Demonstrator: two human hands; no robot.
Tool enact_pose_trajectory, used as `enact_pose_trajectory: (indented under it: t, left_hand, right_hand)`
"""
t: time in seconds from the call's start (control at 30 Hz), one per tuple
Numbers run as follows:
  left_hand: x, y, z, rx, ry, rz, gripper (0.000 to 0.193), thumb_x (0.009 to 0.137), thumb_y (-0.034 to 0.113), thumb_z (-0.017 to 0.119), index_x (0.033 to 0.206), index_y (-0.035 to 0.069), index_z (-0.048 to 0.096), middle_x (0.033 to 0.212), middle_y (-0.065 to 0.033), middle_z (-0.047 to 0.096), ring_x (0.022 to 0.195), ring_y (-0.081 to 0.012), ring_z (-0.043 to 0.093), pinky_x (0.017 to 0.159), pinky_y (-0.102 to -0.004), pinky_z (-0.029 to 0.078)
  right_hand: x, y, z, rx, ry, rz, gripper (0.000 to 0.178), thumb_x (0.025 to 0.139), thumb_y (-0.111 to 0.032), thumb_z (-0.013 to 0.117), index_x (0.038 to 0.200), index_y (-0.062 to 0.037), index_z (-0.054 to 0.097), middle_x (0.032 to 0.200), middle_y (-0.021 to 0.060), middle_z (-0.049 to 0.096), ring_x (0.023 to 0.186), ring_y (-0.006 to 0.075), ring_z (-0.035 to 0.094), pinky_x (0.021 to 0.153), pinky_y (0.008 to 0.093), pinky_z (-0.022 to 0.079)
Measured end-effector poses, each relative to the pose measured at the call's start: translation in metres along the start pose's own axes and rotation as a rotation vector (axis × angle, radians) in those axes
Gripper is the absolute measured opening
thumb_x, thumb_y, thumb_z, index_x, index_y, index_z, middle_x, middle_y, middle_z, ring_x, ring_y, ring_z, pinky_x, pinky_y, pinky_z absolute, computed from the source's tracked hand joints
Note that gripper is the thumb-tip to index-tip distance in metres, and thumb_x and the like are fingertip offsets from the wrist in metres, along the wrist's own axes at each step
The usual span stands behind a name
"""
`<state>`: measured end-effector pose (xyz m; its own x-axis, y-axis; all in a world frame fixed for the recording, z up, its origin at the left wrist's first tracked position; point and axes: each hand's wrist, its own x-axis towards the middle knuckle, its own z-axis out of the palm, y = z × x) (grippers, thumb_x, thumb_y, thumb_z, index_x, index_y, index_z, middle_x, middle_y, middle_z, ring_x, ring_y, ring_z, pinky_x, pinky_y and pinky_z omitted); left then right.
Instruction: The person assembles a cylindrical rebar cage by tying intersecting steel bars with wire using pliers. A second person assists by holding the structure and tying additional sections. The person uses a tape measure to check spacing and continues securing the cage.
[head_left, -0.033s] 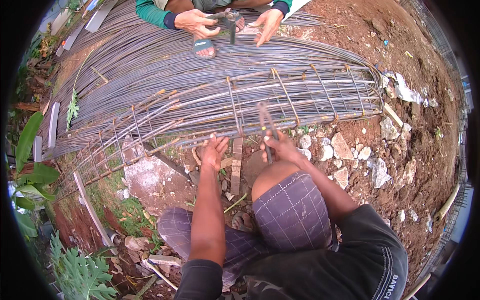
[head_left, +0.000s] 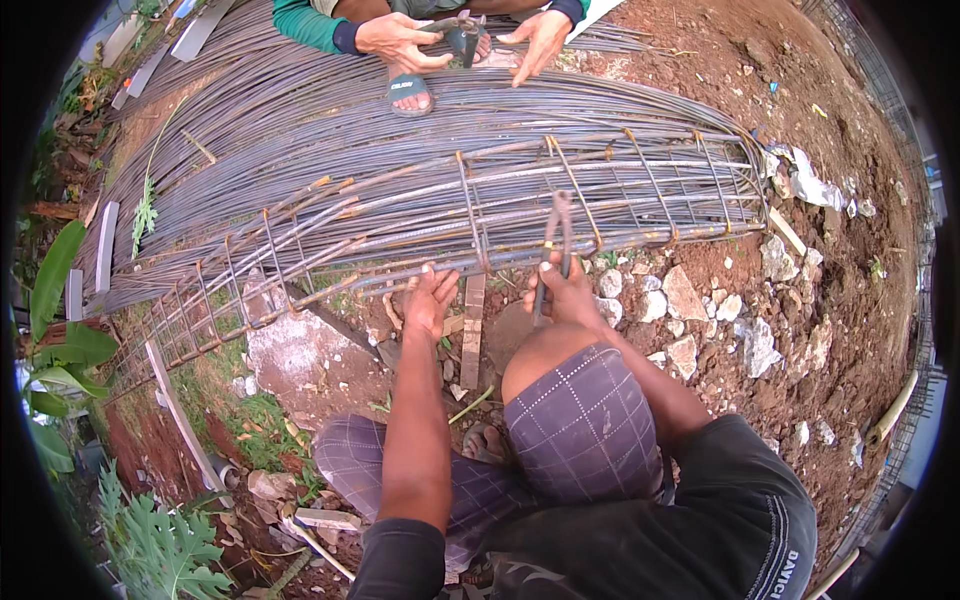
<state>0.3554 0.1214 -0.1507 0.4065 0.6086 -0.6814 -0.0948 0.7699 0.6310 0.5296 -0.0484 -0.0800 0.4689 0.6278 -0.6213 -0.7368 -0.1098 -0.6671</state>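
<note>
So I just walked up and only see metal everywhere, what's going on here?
A person crouches on red soil beside a long rebar cage that lies on a pile of steel rods. The left hand grips one of the cage's lower bars, and the right hand holds pincers with the head up against the cage. Across the pile, another person's hands work on a tool too.
</note>
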Motion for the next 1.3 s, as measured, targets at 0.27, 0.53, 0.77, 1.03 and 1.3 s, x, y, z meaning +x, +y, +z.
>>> enact_pose_trajectory:
  t: [0.27, 0.53, 0.77, 1.03, 1.3]
  left_hand:
    - [0.01, 0.009, -0.001, 0.053, -0.033, -0.01, 0.053, 0.101, 0.039, 0.039, 0.139, 0.002, 0.034, 0.129, -0.0151, 0.052, 0.126, -0.0268, 0.047, 0.106, -0.0438, 0.038]
    - [0.003, 0.027, 0.003, 0.135, -0.081, 0.022, 0.058, 0.103, 0.042, 0.029, 0.134, -0.006, 0.032, 0.128, -0.0216, 0.053, 0.123, -0.03, 0.05, 0.106, -0.0412, 0.038]
    - [-0.005, 0.024, 0.024, 0.103, -0.067, 0.048, 0.052, 0.103, 0.04, 0.029, 0.13, -0.004, 0.036, 0.124, -0.0224, 0.056, 0.12, -0.0318, 0.053, 0.105, -0.0428, 0.04]
    - [0.002, 0.023, 0.02, 0.13, -0.106, 0.073, 0.054, 0.102, 0.041, 0.034, 0.133, -0.003, 0.035, 0.124, -0.0221, 0.056, 0.122, -0.0319, 0.051, 0.109, -0.0437, 0.033]
    - [0.005, -0.004, 0.017, 0.222, 0.019, 0.025, 0.074, 0.099, 0.048, 0.039, 0.145, -0.004, 0.014, 0.143, -0.023, 0.038, 0.139, -0.03, 0.028, 0.117, -0.043, 0.018]
  right_hand:
    - [0.004, -0.006, -0.017, -0.565, -0.667, 0.443, 0.064, 0.087, -0.016, 0.067, 0.141, -0.0121, 0.031, 0.085, 0.0044, 0.058, 0.067, 0.0145, 0.061, 0.055, 0.0287, 0.05]
    - [-0.009, 0.042, -0.081, -0.402, -0.026, 0.151, 0.051, 0.084, -0.009, 0.069, 0.126, -0.0049, 0.039, 0.087, 0.0085, 0.06, 0.078, 0.0145, 0.061, 0.064, 0.029, 0.048]
    - [0.012, 0.034, -0.016, 0.256, 0.269, -0.055, 0.039, 0.084, -0.003, 0.065, 0.11, -0.0071, 0.036, 0.081, 0.0107, 0.059, 0.058, 0.0188, 0.061, 0.048, 0.0322, 0.049]
    - [0.031, 0.038, -0.022, 0.06, -0.077, 0.119, 0.047, 0.083, -0.003, 0.068, 0.111, -0.0048, 0.031, 0.085, 0.0125, 0.056, 0.056, 0.02, 0.062, 0.048, 0.0345, 0.051]
    - [0.03, 0.037, -0.028, -0.084, -0.278, 0.364, 0.047, 0.084, -0.003, 0.068, 0.116, -0.01, 0.035, 0.091, 0.011, 0.061, 0.064, 0.0188, 0.063, 0.051, 0.032, 0.051]
